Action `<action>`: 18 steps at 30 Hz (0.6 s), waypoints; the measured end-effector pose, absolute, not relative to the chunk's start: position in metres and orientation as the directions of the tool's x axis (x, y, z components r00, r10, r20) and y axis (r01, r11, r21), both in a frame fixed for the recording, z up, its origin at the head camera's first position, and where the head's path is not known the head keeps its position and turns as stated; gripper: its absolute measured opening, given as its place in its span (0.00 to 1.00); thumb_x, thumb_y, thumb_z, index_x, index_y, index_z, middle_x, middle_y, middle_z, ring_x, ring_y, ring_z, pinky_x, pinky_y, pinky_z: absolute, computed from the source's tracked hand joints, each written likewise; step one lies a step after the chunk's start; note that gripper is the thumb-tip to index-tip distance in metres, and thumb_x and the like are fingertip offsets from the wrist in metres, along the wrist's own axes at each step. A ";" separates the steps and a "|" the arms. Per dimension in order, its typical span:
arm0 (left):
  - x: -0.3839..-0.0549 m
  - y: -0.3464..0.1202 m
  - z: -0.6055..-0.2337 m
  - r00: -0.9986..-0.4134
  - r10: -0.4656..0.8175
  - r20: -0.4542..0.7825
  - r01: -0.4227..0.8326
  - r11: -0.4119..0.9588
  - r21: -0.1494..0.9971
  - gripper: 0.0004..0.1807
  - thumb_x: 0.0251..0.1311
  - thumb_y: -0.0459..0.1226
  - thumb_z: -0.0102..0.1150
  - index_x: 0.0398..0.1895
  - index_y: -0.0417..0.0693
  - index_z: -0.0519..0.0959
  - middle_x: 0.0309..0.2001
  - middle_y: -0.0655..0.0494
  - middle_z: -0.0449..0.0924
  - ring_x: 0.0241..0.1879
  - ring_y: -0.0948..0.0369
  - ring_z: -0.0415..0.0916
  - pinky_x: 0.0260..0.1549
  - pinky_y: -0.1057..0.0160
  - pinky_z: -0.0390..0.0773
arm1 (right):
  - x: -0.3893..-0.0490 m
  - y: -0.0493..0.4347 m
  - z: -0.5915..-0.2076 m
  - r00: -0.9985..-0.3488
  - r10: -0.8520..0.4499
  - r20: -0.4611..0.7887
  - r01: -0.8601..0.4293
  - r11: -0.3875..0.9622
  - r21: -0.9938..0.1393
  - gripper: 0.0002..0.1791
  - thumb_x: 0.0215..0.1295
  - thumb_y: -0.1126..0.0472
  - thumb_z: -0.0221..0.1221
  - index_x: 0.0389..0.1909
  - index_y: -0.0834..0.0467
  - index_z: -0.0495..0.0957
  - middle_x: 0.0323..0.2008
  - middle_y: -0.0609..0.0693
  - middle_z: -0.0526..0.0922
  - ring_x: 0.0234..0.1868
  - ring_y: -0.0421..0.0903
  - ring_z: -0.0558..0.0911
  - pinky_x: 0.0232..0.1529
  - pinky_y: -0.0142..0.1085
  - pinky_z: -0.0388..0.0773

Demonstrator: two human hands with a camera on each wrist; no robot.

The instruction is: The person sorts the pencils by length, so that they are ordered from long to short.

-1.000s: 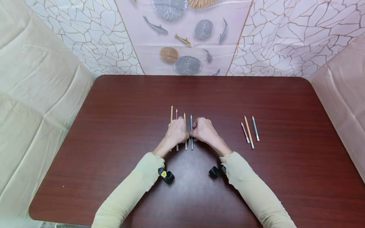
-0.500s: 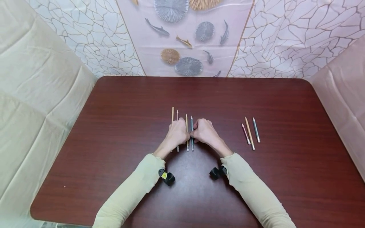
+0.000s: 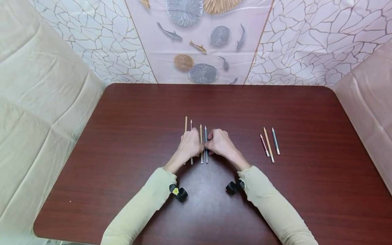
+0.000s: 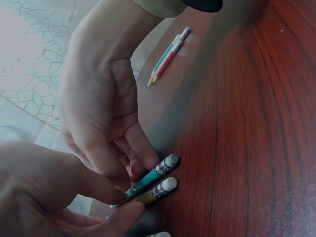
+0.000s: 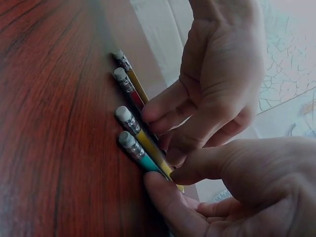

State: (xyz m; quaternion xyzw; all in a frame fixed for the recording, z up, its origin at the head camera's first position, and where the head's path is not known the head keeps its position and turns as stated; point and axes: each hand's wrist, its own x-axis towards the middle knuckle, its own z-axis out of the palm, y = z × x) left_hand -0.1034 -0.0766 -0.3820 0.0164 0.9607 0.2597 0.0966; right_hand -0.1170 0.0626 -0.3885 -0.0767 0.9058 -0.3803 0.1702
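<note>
Side by side on the table lie a yellow pencil [image 3: 185, 123], a red pencil [image 5: 137, 100], a second yellow pencil [image 3: 201, 134] and a teal pencil [image 3: 206, 134], eraser ends toward me. My left hand [image 3: 190, 143] pinches the second yellow pencil [image 4: 146, 198]; its knuckles hide the middle of the red one. My right hand [image 3: 221, 141] holds the teal pencil [image 5: 148, 162] between thumb and finger. The two held pencils stand close and nearly parallel, a narrow gap between them. Both hands' thumb tips almost meet above them.
Right of the hands lie a short red pencil [image 3: 264, 145], a longer tan pencil [image 3: 268, 144] and a teal pencil [image 3: 275, 141], fanned slightly apart. The dark wooden table [image 3: 147, 105] ends at a patterned cloth [image 3: 202, 41] behind; pale cloths hang at both sides.
The second yellow pencil has shifted slightly right, narrowing its gap to the teal pencil. The hands keep nearly the same pose, and the head view has tilted up a little.
</note>
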 end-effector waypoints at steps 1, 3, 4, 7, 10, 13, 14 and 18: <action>-0.103 -0.077 -0.382 -0.982 0.080 -0.170 -0.018 0.862 0.507 0.15 0.50 0.30 0.65 0.39 0.36 0.73 0.23 0.50 0.75 0.32 0.43 0.82 0.37 0.53 0.81 | -0.116 0.064 -0.388 -0.930 -0.273 -0.247 -0.013 0.695 -0.719 0.11 0.54 0.67 0.62 0.38 0.68 0.79 0.28 0.57 0.86 0.18 0.44 0.85 0.32 0.36 0.82; -0.101 -0.078 -0.382 -0.986 0.082 -0.146 -0.006 0.853 0.522 0.13 0.51 0.30 0.65 0.38 0.37 0.73 0.21 0.52 0.75 0.30 0.44 0.82 0.37 0.52 0.81 | -0.115 0.067 -0.387 -0.928 -0.285 -0.239 -0.020 0.682 -0.731 0.12 0.56 0.66 0.61 0.39 0.69 0.78 0.29 0.57 0.86 0.18 0.44 0.85 0.34 0.37 0.82; -0.100 -0.078 -0.382 -0.988 0.085 -0.132 0.002 0.848 0.531 0.13 0.52 0.31 0.65 0.38 0.37 0.74 0.20 0.52 0.75 0.30 0.44 0.82 0.37 0.51 0.80 | -0.114 0.069 -0.386 -0.929 -0.286 -0.236 -0.021 0.674 -0.738 0.11 0.56 0.66 0.61 0.39 0.69 0.78 0.28 0.56 0.87 0.18 0.45 0.85 0.34 0.37 0.82; -0.097 -0.077 -0.382 -0.993 0.086 -0.083 0.026 0.831 0.556 0.11 0.54 0.31 0.65 0.38 0.37 0.75 0.21 0.53 0.76 0.30 0.45 0.82 0.37 0.50 0.80 | -0.111 0.077 -0.384 -0.931 -0.289 -0.221 -0.016 0.641 -0.768 0.11 0.58 0.65 0.61 0.39 0.69 0.77 0.28 0.55 0.86 0.17 0.46 0.85 0.31 0.38 0.82; -0.095 -0.073 -0.381 -0.995 0.090 -0.032 0.056 0.819 0.570 0.10 0.55 0.32 0.65 0.39 0.37 0.77 0.24 0.52 0.78 0.33 0.46 0.81 0.37 0.49 0.79 | -0.109 0.083 -0.380 -0.935 -0.293 -0.199 -0.021 0.606 -0.795 0.11 0.59 0.66 0.60 0.40 0.70 0.76 0.28 0.56 0.85 0.16 0.47 0.84 0.24 0.37 0.82; -0.094 -0.066 -0.379 -0.995 0.098 0.015 0.088 0.806 0.586 0.10 0.56 0.33 0.65 0.39 0.38 0.78 0.26 0.52 0.80 0.33 0.48 0.82 0.37 0.50 0.79 | -0.106 0.089 -0.375 -0.940 -0.294 -0.175 -0.031 0.583 -0.812 0.11 0.59 0.67 0.58 0.41 0.70 0.76 0.28 0.57 0.83 0.15 0.47 0.83 0.21 0.38 0.81; -0.093 -0.064 -0.378 -0.994 0.105 0.032 0.103 0.801 0.590 0.09 0.56 0.32 0.65 0.38 0.39 0.78 0.26 0.53 0.81 0.33 0.50 0.82 0.36 0.51 0.79 | -0.105 0.090 -0.374 -0.941 -0.294 -0.167 -0.037 0.580 -0.813 0.11 0.59 0.67 0.58 0.41 0.70 0.76 0.28 0.57 0.83 0.15 0.47 0.83 0.20 0.38 0.81; -0.090 -0.054 -0.376 -0.993 0.107 0.058 0.119 0.775 0.621 0.06 0.57 0.33 0.65 0.35 0.42 0.79 0.26 0.55 0.82 0.31 0.55 0.83 0.36 0.53 0.79 | -0.102 0.100 -0.368 -0.947 -0.284 -0.150 -0.041 0.570 -0.820 0.11 0.60 0.67 0.58 0.42 0.70 0.77 0.28 0.57 0.82 0.15 0.48 0.83 0.21 0.42 0.81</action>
